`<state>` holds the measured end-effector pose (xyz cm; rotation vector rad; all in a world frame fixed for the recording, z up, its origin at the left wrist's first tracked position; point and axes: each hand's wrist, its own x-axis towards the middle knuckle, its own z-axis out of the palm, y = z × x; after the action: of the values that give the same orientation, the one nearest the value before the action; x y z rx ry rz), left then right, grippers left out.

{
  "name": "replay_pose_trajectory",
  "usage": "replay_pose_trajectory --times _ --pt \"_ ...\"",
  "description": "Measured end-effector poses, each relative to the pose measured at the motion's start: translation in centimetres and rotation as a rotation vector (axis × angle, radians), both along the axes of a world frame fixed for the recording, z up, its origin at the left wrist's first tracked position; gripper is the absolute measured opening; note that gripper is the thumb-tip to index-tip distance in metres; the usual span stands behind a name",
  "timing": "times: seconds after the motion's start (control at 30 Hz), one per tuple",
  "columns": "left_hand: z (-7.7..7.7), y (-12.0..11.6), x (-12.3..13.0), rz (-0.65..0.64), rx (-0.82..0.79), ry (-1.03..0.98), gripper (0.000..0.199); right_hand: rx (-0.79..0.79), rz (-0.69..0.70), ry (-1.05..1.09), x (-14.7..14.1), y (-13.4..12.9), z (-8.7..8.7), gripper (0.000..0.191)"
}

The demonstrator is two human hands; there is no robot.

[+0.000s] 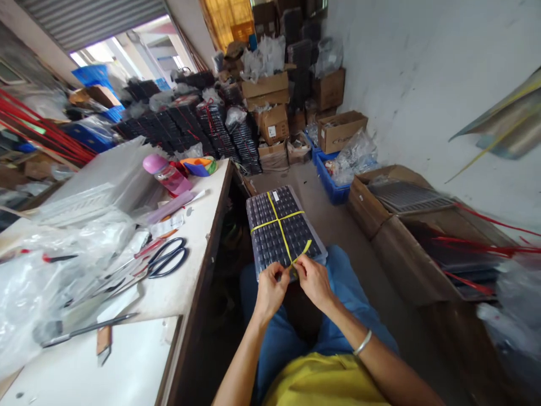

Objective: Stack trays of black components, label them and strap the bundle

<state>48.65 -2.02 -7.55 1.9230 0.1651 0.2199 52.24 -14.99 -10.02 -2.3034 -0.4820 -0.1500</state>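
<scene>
A stack of clear plastic trays filled with dark parts (266, 214) rests on my lap. Yellow strap (279, 228) crosses over its top, and a white label sits near the far edge. At the stack's near edge, my left hand (273, 287) pinches the yellow strap between thumb and fingers. Close beside it, my right hand (313, 279) also grips the strap, with a loose strap end standing up just above the fingers. The part of the strap between the fingertips is mostly hidden.
On my left, a white table (198, 231) holds dark-handled scissors (169, 258), a box cutter (103, 341), a pink bottle (167, 175) and plastic bags (38, 304). Open cardboard boxes (380, 225) stand on the right, a blue crate (336, 189) beyond them. Stacked dark trays (186, 129) fill the back.
</scene>
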Motion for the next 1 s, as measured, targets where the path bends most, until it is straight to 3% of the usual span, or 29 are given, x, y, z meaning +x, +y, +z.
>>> replay_pose_trajectory --times 0.1,0.17,0.23,0.3,0.4,0.53,0.67,0.77,0.83,1.0 --pt "-0.3 0.3 -0.2 0.099 0.008 0.031 0.03 -0.028 0.006 0.003 0.0 0.1 0.1 0.017" --pt "0.2 0.7 -0.4 0.096 -0.007 0.022 0.029 -0.061 0.011 0.008 0.1 0.1 0.3 0.017" --pt "1.1 1.3 -0.7 0.022 -0.043 -0.007 0.02 -0.107 0.025 0.013 0.3 -0.3 0.7 0.016" --pt "1.9 1.6 -0.7 -0.132 -0.091 -0.032 0.012 -0.169 0.051 0.011 0.6 -1.3 1.5 0.013" --pt "2.1 1.0 0.2 -0.27 -0.097 -0.067 0.03 -0.288 0.088 -0.009 1.0 -3.5 3.2 0.013" --pt "0.8 -0.8 2.5 -0.171 -0.082 -0.089 0.021 -0.406 0.165 -0.09 1.6 -5.3 6.3 0.021" --pt "0.8 -0.9 3.4 -0.19 -0.083 -0.044 0.01 -0.424 0.382 -0.257 2.9 -4.0 8.2 0.022" --pt "1.2 -0.1 2.9 -0.241 -0.088 -0.007 0.002 -0.373 0.456 -0.28 4.5 -2.3 7.8 0.021" --pt "1.1 0.2 2.7 -0.223 -0.103 0.014 0.009 -0.319 0.458 -0.284 5.2 -1.5 7.0 0.02" --pt "-0.5 -0.1 3.6 -0.11 -0.197 0.05 0.031 0.067 0.18 -0.22 3.5 -1.0 4.4 0.022"
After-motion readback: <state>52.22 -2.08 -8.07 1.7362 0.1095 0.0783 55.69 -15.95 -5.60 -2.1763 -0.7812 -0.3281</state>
